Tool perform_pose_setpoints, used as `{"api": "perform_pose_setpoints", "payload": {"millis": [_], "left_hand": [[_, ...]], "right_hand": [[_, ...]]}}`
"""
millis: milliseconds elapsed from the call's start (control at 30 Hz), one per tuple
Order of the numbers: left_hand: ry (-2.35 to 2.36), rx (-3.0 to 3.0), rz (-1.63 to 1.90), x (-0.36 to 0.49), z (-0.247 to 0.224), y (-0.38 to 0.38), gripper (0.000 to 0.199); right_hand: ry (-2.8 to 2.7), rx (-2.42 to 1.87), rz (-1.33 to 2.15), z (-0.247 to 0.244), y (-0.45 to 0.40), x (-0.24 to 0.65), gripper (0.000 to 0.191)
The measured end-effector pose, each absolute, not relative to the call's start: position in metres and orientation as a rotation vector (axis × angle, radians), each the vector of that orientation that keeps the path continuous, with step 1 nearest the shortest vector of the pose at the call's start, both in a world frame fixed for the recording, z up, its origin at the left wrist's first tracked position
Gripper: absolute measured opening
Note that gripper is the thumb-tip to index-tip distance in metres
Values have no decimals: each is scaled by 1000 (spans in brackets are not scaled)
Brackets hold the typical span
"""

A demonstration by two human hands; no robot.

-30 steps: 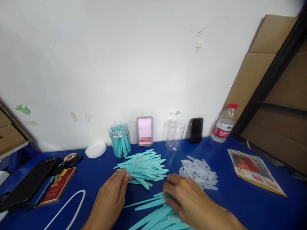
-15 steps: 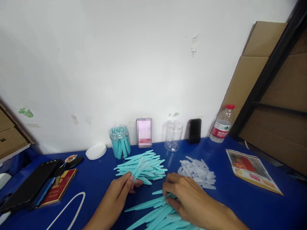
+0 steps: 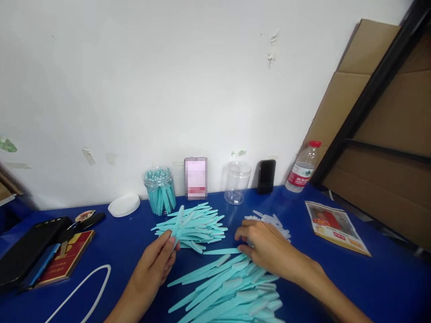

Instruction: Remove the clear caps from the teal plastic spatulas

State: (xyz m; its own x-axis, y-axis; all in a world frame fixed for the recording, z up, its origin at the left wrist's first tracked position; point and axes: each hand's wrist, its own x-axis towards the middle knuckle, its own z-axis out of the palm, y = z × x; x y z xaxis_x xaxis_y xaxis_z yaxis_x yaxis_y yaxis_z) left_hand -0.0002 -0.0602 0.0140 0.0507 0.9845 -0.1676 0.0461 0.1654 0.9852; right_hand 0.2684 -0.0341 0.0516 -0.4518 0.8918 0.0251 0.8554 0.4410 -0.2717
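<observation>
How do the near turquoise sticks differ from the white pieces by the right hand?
The near turquoise sticks are blue-green; the white pieces are pale. The sticks are long and slim; the white pieces are much shorter. The right hand hides part of the white pieces, while most of the near sticks show. Both lie heaped on the blue table.

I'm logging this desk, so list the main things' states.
Left hand: pinching at least one teal stick
Right hand: curled over another stick
Teal piles: loose
Filled jar: upright, packed
Clear jar: upright, no contents visible
White lid: lying flat
Bottle: capped, part-filled
White pieces: heaped
Black device: upright, dark
</observation>
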Motion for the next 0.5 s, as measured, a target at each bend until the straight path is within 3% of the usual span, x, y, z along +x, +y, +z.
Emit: {"api": "perform_pose_setpoints", "payload": {"millis": [333,500], "left_hand": [[1215,1203,965,5,18,-66,43],[1307,1244,1045,3,19,-67,43]], "right_hand": [[-2557,-1460,475,47,-44,266,13],[-2559,-1368,508,45,-41,268,25]]}}
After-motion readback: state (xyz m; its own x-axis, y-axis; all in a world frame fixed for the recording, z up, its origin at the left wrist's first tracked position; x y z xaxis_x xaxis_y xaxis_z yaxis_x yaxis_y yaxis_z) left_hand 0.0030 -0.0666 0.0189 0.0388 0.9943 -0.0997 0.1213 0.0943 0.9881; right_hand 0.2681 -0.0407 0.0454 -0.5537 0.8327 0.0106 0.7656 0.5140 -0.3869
